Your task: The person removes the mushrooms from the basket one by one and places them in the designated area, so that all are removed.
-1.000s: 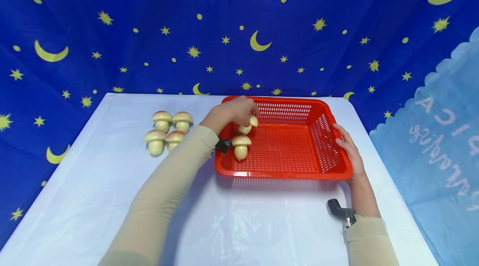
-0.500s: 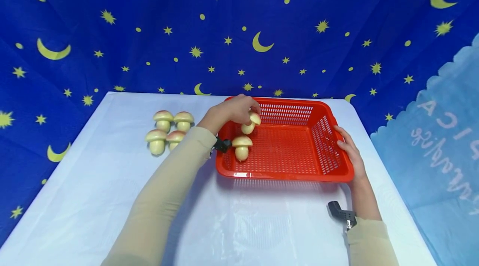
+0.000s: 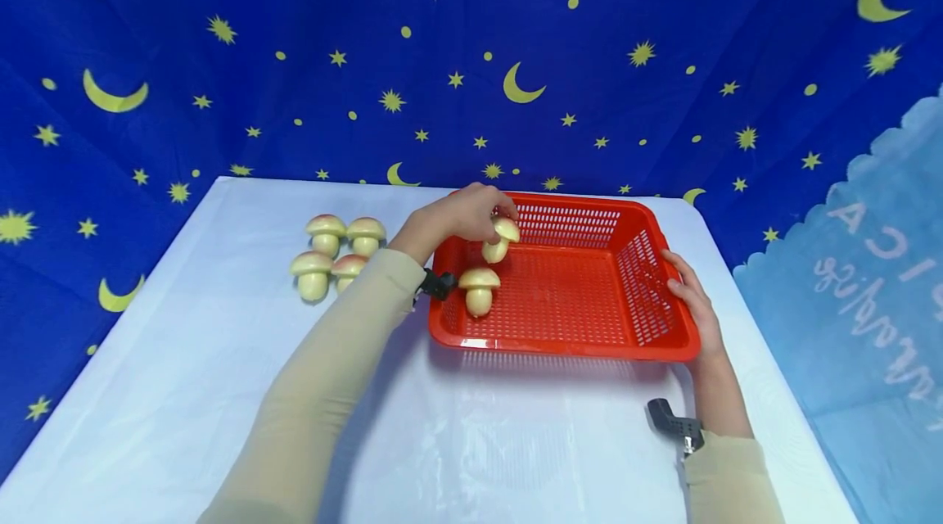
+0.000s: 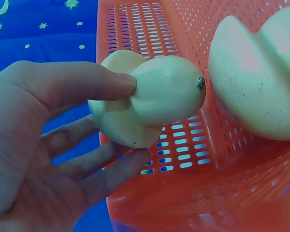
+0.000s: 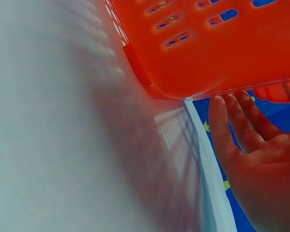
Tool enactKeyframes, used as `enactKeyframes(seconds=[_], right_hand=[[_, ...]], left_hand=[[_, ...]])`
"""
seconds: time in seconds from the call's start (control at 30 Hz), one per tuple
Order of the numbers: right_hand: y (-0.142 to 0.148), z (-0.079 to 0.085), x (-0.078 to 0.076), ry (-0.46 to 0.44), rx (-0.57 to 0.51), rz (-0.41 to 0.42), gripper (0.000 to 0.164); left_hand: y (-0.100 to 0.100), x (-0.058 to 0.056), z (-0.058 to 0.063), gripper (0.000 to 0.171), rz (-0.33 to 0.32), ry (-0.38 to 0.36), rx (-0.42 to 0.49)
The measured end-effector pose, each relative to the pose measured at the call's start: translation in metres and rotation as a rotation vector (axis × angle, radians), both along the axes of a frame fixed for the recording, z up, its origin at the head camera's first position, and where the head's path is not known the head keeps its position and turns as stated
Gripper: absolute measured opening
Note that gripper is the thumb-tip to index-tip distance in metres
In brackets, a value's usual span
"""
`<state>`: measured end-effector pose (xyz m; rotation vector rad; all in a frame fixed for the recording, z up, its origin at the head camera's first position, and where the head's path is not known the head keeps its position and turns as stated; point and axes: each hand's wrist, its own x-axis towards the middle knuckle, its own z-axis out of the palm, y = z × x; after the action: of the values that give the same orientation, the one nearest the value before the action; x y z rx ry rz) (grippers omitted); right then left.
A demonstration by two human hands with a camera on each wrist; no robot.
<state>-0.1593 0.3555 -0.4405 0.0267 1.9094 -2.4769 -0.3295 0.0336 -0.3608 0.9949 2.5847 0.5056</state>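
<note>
In the head view, my left hand [image 3: 471, 213] is in the far left corner of the red basket [image 3: 560, 352]. Its thumb and fingers pinch a pale mushroom [image 4: 171, 89] with a pinkish cap; the stem points toward the basket interior in the left wrist view. Close by, a second mushroom [image 3: 479, 295] stands stem down inside the basket. My right hand [image 3: 696, 311] holds the basket's right rim, thumb over the edge. From the right wrist view, the fingers [image 5: 224, 125] reach under that rim, some tips hidden.
Several more mushrooms [image 3: 312, 274] stand grouped on the white tabletop [image 3: 184, 360] left of the basket, one partly behind the left sleeve [image 3: 324, 377]. A blue curtain [image 3: 295, 57] with moons and stars hangs behind the table. Pale blue cloth [image 3: 855, 295] hangs at right.
My left hand and its mushroom have shifted slightly right, and more of the mushroom shows below the fingers. The head view has turned slightly. The right hand stays on the rim.
</note>
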Motion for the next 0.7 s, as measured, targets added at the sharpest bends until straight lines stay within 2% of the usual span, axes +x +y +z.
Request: enactKeyframes(seconds=[0.5, 0.7], right_hand=[[0.000, 0.000, 0.000, -0.005, -0.007, -0.007, 0.050], [0.000, 0.000, 0.000, -0.010, -0.016, -0.007, 0.050]], left_hand=[[-0.010, 0.000, 0.006, 0.044, 0.004, 0.034, 0.061], [-0.018, -0.004, 0.007, 0.046, 0.001, 0.074, 0.046]])
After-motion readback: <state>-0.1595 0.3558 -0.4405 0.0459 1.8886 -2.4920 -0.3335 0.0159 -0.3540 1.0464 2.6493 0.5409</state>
